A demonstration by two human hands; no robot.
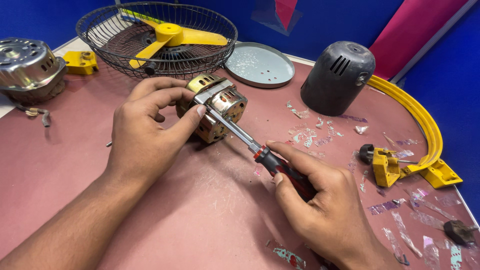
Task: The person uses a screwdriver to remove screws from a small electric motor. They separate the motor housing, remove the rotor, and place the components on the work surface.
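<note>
Clearly the screwdriver [272,162], gripped in the right hand [320,205], could slip off the fan motor [217,112] lying on the pink tabletop [200,210], since only the left hand [145,132] steadies it, fingers [187,117] pinching shaft and casing. Just behind sits a wire fan guard [155,40]; a dark motor cover [337,77] and plastic shreds [312,132] lie rightward.

The left hand [145,132] covers the near side of the fan motor [215,112], so its grip there cannot be seen, and the screwdriver [260,152] tip is lost against the casing. The right hand [320,200] hides most of the handle. A second motor [27,67] is cut off by the left edge.
</note>
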